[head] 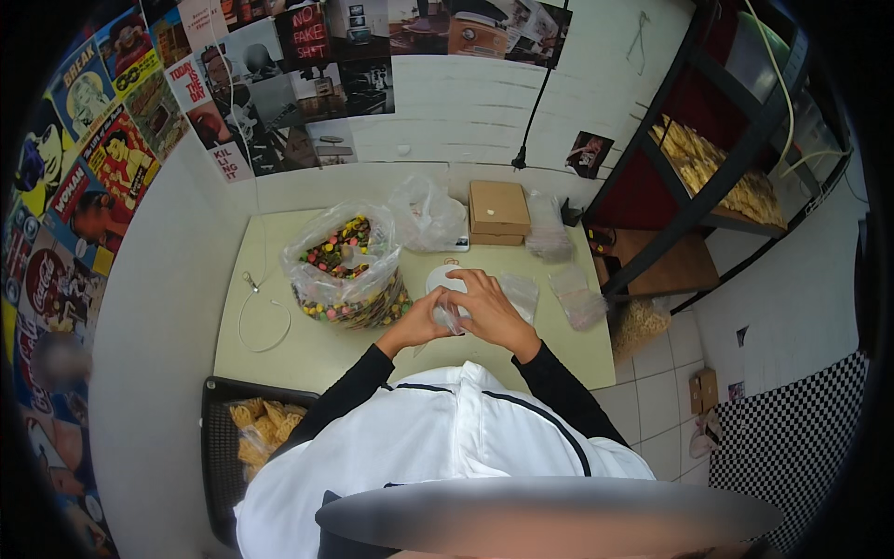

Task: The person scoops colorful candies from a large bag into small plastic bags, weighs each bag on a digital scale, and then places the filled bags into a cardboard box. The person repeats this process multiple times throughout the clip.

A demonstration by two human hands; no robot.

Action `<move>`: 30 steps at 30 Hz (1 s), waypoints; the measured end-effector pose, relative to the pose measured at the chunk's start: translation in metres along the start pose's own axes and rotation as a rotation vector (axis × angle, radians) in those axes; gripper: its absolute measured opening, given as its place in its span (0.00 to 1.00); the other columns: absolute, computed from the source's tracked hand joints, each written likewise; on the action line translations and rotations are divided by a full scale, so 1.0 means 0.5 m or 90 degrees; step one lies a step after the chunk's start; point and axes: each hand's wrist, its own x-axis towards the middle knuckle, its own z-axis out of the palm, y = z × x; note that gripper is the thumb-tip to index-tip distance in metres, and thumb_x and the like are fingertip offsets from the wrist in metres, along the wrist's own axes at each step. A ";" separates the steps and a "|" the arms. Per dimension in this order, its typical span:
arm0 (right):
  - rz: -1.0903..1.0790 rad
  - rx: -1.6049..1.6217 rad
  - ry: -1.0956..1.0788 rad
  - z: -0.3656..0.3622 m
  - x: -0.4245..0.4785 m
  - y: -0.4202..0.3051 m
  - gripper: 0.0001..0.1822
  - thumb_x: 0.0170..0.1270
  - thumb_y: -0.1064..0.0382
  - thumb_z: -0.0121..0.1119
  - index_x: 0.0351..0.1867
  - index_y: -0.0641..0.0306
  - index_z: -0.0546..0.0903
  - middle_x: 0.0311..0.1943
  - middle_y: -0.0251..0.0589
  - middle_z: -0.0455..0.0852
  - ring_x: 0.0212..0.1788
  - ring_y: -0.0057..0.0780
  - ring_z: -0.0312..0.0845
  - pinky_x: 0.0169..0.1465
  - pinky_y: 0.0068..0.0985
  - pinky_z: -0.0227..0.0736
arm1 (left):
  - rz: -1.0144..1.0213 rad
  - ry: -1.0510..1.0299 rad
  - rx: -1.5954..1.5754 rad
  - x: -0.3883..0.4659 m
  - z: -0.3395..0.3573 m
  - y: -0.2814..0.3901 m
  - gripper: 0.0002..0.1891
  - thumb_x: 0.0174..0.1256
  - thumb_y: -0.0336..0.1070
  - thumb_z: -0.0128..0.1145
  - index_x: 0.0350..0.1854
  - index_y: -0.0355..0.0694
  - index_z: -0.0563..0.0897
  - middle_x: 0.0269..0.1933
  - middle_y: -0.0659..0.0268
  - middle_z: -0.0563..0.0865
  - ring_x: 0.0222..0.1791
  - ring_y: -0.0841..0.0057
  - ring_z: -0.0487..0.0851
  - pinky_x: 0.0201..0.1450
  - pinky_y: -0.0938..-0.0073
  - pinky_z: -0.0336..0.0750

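Observation:
My left hand [418,320] and my right hand [493,307] meet over the middle of the table, fingers closed around a small clear plastic bag [450,316]. What the bag contains cannot be made out behind my fingers. Just beyond them sits a round white disc-like object [438,279], partly covered by my right hand. To the left stands a large clear bag of colourful button-shaped candies [353,307], its mouth open and a translucent scoop-like piece [349,269] lying on the candies. Flat clear bags [520,295] lie right of my right hand, with another pile of bags [580,299] farther right.
Cardboard boxes [499,209], a crumpled plastic bag [419,220] and stacked clear bags [548,227] line the back of the pale table [258,356]. A looped white cord [241,328] lies left. A black crate [220,447] holds bagged snacks. Metal shelving [705,202] stands right.

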 end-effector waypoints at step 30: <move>0.299 0.834 -0.073 0.194 0.010 0.062 0.15 0.64 0.70 0.64 0.51 0.66 0.77 0.43 0.33 0.83 0.46 0.21 0.79 0.51 0.22 0.74 | 0.072 0.319 -0.230 -0.066 -0.040 0.083 0.22 0.56 0.28 0.67 0.52 0.41 0.74 0.48 0.68 0.79 0.50 0.78 0.78 0.58 0.74 0.70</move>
